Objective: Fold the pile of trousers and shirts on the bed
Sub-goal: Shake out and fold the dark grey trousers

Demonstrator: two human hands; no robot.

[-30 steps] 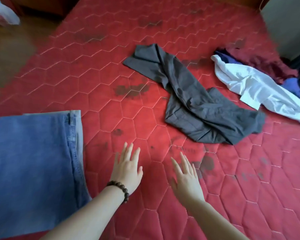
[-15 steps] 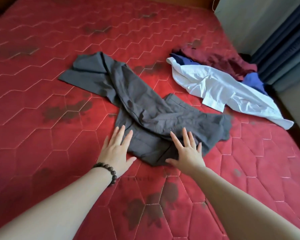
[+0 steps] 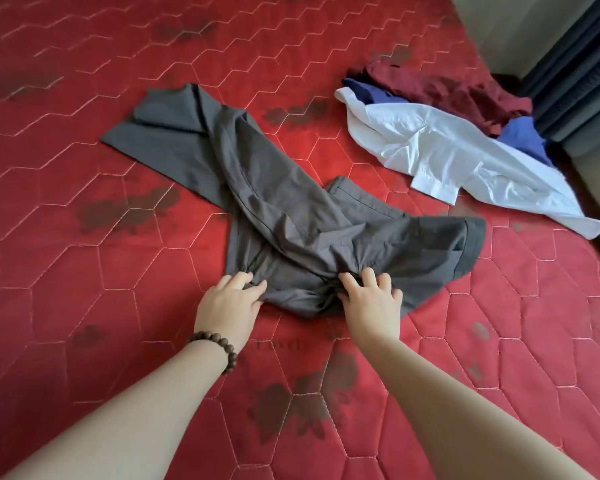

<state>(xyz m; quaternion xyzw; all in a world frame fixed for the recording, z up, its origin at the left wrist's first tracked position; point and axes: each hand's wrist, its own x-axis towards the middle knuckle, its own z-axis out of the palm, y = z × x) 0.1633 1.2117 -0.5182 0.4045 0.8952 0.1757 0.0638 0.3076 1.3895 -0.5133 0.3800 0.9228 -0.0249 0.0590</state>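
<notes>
Grey trousers [image 3: 284, 216] are lying crumpled mid-bed, legs trailing up-left; beyond them to the right, a white shirt [image 3: 458, 157] is sprawling over maroon [image 3: 458, 91] and blue garments [image 3: 523, 136]

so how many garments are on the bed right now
4 visible: grey trousers in the middle, gripped by both hands; a white shirt to the right; a maroon garment and a blue one behind and partly under it. More may be hidden beneath.

Matt grey cloth trousers [image 3: 291, 220]
</notes>
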